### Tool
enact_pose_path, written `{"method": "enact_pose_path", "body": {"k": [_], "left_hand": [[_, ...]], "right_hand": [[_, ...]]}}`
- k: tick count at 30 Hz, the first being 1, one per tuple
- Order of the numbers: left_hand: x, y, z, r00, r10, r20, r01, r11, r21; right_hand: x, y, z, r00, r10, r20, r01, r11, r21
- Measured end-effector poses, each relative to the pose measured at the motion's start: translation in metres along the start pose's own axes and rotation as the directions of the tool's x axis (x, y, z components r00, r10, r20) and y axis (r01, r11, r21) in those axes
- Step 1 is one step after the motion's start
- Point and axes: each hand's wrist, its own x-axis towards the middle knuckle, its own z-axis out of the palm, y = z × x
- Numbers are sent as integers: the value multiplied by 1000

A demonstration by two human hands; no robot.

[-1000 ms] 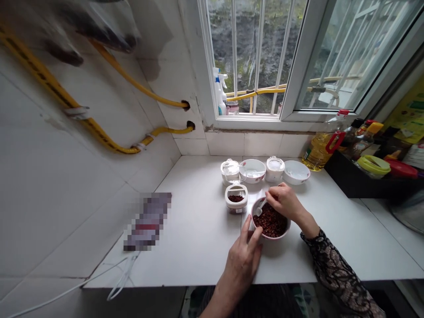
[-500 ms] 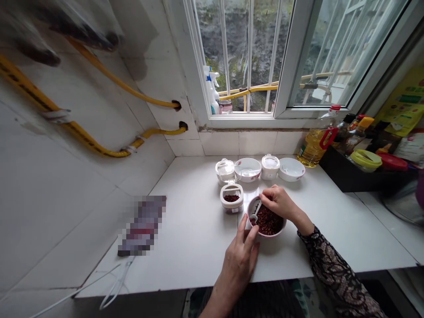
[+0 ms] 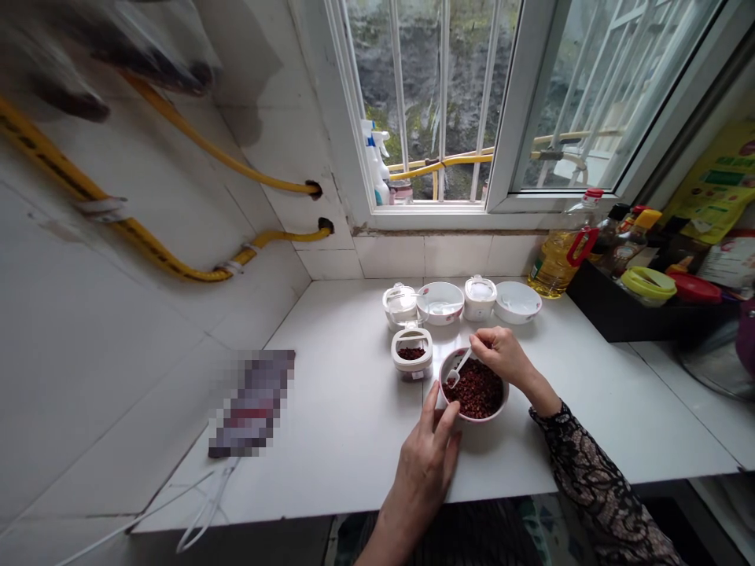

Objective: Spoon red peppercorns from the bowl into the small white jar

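My right hand pinches the handle of a small white spoon, whose scoop end dips into a bowl. Dark red dried grains, perhaps peppercorns, fill much of that bowl. Against the bowl's near left rim rest the fingers of my left hand, steadying it with thumb and fingertips. Just left of the bowl stands a clear seasoning jar with a white rim, its lid raised, holding more of the same dark red grains.
Behind are two white bowls and two lidded jars. An oil bottle and a black rack of bottles stand at the right. A blurred-out object with a white cable lies left.
My right hand has shifted slightly to the right with the spoon, whose scoop now sits a little higher in the bowl. My left hand stays on the rim.
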Motion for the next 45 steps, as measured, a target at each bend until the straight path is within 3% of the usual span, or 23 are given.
{"method": "enact_pose_path", "body": {"k": [15,24,27,30,33,35,37,40,43,45], "left_hand": [[0,0,1,999,20,-25,-20,1000,-2],[1,1,0,1000,24,-21,-24,1000,-7],[1,1,1,1000,23,-19,-23,1000,-3],[1,0,2,999,27,-25,-27,1000,0],[1,-1,3,999,25,-25,-25,1000,-2],[1,-1,3,999,26,-27,-27,1000,-5],[1,-1,3,999,29,-30,-29,1000,-7],[0,0,3,999,23,-22,-24,1000,-14],[0,0,2,1000,16,-8,-16,1000,-23],[0,-1,2,1000,15,-12,-15,1000,-21]], "right_hand": [[0,3,2,997,75,-25,-74,996,52],[5,9,2,971,237,-11,-222,924,311],[10,2,7,961,269,-65,-223,893,390],[13,-12,12,955,181,-235,-99,941,324],[11,-28,18,920,-110,-375,128,991,25],[9,-35,23,878,-345,-331,288,934,-211],[6,-39,25,836,-492,-242,397,848,-350],[4,-35,19,820,-509,-264,405,840,-360],[4,-22,2,839,-392,-377,312,915,-256],[4,-11,-8,876,-320,-360,258,943,-210]]}}
